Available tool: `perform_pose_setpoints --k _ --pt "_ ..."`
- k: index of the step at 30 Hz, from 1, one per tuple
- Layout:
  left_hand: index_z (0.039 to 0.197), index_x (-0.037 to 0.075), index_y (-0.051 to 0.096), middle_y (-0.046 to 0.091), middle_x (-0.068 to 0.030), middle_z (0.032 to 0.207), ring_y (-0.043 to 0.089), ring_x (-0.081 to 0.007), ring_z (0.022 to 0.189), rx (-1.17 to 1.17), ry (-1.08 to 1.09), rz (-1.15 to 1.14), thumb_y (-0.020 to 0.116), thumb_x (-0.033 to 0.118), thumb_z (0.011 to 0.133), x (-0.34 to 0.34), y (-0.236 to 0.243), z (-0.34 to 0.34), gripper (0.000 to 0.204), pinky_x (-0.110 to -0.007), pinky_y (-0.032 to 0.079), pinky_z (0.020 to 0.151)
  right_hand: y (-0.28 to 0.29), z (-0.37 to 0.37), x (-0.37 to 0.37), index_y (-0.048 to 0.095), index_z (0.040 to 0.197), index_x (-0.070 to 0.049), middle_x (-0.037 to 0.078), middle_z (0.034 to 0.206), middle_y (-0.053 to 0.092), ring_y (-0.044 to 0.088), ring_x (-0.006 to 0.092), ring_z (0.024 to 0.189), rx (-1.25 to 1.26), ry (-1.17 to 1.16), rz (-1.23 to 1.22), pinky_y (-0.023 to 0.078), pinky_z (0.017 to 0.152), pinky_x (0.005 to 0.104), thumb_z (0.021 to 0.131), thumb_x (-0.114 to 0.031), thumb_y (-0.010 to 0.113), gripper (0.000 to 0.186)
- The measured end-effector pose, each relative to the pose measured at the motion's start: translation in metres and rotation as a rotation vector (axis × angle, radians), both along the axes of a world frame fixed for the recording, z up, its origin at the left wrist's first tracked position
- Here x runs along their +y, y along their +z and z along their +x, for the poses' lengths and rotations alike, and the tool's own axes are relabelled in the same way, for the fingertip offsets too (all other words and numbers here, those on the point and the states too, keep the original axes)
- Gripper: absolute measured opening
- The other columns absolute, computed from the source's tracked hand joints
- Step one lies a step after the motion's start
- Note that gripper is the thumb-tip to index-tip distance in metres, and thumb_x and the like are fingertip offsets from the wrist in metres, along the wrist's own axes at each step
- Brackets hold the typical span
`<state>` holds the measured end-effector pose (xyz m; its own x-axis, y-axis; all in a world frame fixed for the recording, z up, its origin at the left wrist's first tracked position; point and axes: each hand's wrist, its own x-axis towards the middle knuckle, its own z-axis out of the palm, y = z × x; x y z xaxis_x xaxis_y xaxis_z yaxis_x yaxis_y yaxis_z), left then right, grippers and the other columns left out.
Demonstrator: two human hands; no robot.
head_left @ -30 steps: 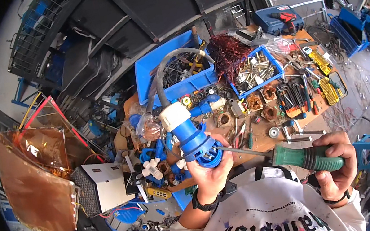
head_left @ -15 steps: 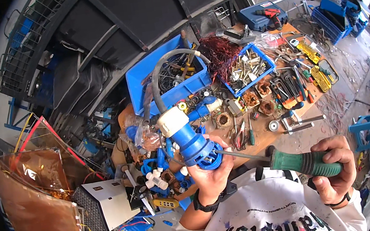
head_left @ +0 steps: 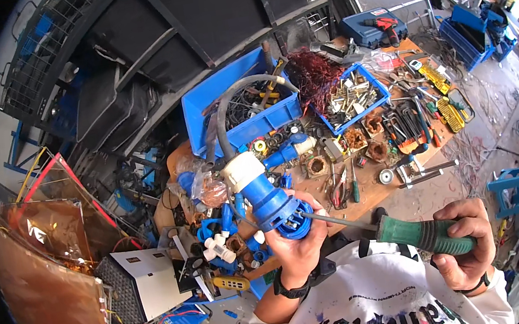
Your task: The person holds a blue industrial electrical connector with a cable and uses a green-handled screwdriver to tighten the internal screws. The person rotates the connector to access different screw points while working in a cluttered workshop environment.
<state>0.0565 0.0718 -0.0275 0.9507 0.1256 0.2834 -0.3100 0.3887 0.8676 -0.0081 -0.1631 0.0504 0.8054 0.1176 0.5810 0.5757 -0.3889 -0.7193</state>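
My left hand (head_left: 299, 250) is closed around a blue and white industrial plug (head_left: 266, 196), with its open end tilted toward the lower right. A thick grey cable (head_left: 222, 117) arches up from the plug's white collar. In my right hand (head_left: 469, 241) is the ribbed green handle of a screwdriver (head_left: 411, 233). Its long metal shaft runs leftward, and the tip meets the plug's open end. Just where the tip sits among the inner parts is too small to tell.
Beyond my hands, the wooden table (head_left: 372, 195) bears a blue bin (head_left: 247, 127) of cables and tools, a blue tray (head_left: 354, 97) of metal pieces, pliers (head_left: 340, 187) and several hex keys (head_left: 407, 126). White and blue fittings (head_left: 219, 250) crowd the left side. A blue stool (head_left: 513, 191) stands right.
The view has shifted slightly. The screwdriver's handle sits a little lower and further left, its tip still at the plug. Both hands keep their hold.
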Motion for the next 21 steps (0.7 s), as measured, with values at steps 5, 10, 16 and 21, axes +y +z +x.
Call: perform_pose_setpoints --k 5,10,16,21 --pt "0.12 0.005 0.04 0.057 -0.012 0.092 0.057 -0.0148 0.079 -0.01 0.022 0.02 0.069 -0.006 0.077 0.007 -0.006 -0.006 0.053 -0.027 0.05 0.07 0.002 -0.003 0.004 0.053 0.097 -0.003 0.021 0.097 0.057 0.06 0.0271 0.085 -0.003 0.026 -0.01 0.05 0.071 0.0348 0.071 -0.015 0.078 0.038" --pt "0.116 0.003 0.042 0.058 -0.0115 0.091 0.058 -0.0156 0.08 -0.026 0.041 0.09 0.069 -0.009 0.073 0.01 -0.002 -0.009 0.052 -0.028 0.05 0.072 0.013 -0.003 0.004 0.053 0.097 -0.004 0.021 0.097 0.059 0.06 0.0269 0.085 -0.005 0.042 -0.055 0.051 0.071 0.0345 0.07 -0.016 0.078 0.038" --pt "0.109 0.002 0.047 0.059 -0.0091 0.089 0.059 -0.0146 0.079 0.025 0.105 0.118 0.068 -0.011 0.071 0.009 0.002 -0.013 0.045 -0.028 0.05 0.072 0.018 -0.004 0.006 0.054 0.098 -0.002 0.021 0.094 0.06 0.06 0.0268 0.083 0.018 0.035 -0.09 0.05 0.071 0.034 0.072 -0.018 0.078 0.039" --pt "0.099 0.002 0.051 0.059 -0.0078 0.087 0.059 -0.0136 0.077 -0.013 0.184 0.187 0.068 -0.011 0.071 0.01 0.0 -0.012 0.035 -0.027 0.049 0.072 0.024 -0.001 0.008 0.055 0.1 0.001 0.02 0.093 0.06 0.06 0.027 0.081 0.061 0.034 -0.143 0.049 0.07 0.034 0.075 -0.02 0.075 0.038"
